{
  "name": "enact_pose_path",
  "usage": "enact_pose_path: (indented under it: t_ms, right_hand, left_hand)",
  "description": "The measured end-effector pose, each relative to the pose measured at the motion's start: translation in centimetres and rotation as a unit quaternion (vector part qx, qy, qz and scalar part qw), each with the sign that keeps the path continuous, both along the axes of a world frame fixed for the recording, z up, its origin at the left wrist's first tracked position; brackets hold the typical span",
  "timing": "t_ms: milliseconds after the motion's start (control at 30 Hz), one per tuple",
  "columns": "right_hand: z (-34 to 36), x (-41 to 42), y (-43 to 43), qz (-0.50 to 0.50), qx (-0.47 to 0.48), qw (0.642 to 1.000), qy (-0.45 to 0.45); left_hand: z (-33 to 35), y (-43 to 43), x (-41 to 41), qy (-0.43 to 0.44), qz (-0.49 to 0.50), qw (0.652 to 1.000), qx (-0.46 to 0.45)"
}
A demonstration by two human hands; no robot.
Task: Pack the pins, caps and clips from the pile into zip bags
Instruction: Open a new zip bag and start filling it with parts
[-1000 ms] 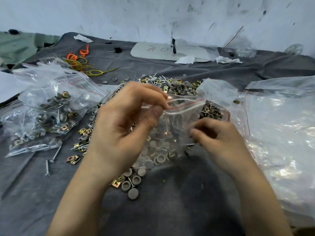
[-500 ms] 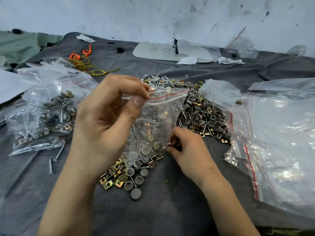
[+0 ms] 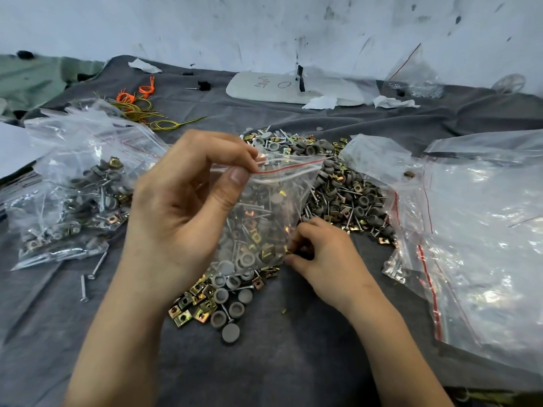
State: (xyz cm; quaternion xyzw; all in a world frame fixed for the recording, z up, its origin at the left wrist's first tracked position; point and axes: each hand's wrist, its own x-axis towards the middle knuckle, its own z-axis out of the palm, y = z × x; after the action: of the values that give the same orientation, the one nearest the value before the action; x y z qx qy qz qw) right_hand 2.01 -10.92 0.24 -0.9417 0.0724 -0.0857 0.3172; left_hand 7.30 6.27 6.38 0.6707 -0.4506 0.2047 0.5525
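Bag (image 3: 264,212) at centre, held upright over the counter (image 3: 264,371), part full of pins, caps and clips. Hangs from the 10 o'clock corner of its zip strip, pinched there between thumb and forefinger of the left hand (image 3: 182,212). Right hand (image 3: 326,257) at the bag's 5 o'clock corner, fingers (image 3: 296,261) curled tight against the film. Cannot tell whether pinching film or a loose clip.

Could slip from so small a pinch under that load. Could tip and spill if the strip, seemingly unsealed toward 3 o'clock, sags open. Could tear where pin points press the film. Would drop straight into the scatter (image 3: 217,301) of caps and clips beneath, at 6 o'clock, and mix with it.

Pile (image 3: 338,189) near, at 1 o'clock, just behind the bag. Filled bags (image 3: 73,201) at 9 o'clock and empty bags (image 3: 476,230) at 3 o'clock, hemming in sideways moves; slick film, easy to drag with a wrist. Two stray pins (image 3: 91,274) at 8 o'clock. Bare cloth at 6 o'clock, between the forearms: likely the best patch for setting down. Near edge of the counter out of view.
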Motion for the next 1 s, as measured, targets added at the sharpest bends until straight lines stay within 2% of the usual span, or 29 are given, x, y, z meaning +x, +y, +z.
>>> enact_pose_path:
  t_ms: [100,200,267,333,500,700,900,1000]
  right_hand:
    - [1.1,-0.6,-0.7,-0.048,0.064,0.993,-0.092]
    - [3.4,-2.1,-1.0,-0.09,0.146,0.95,-0.261]
    - [5.1,-3.2,-1.0,-0.09,0.154,0.921,-0.345]
    - [6.5,-4.2,-0.8,-0.071,0.114,0.912,-0.387]
    - [7.6,-5.1,-0.1,-0.015,0.007,0.933,-0.359]
    - [7.4,-5.0,-0.2,-0.007,-0.014,0.951,-0.308]
    - [7.4,-5.0,-1.0,-0.034,0.02,0.935,-0.353]
    - [6.2,-4.0,-1.8,-0.087,0.107,0.922,-0.361]
  left_hand:
    - [0.0,-0.1,-0.1,0.004,-0.005,1.0,-0.002]
    - [0.1,-0.5,-0.4,0.011,-0.023,1.0,0.006]
    - [0.1,-0.9,-0.7,0.021,-0.037,0.999,0.018]
    - [0.1,-1.3,-1.0,0.023,-0.054,0.998,0.034]
    - [0.0,-2.1,-1.5,0.009,-0.073,0.995,0.061]
    - [0.0,-2.3,-1.7,0.015,-0.088,0.994,0.061]
    - [0.0,-2.2,-1.6,0.016,-0.082,0.995,0.055]
    - [-0.1,-1.9,-1.3,0.023,-0.067,0.996,0.048]
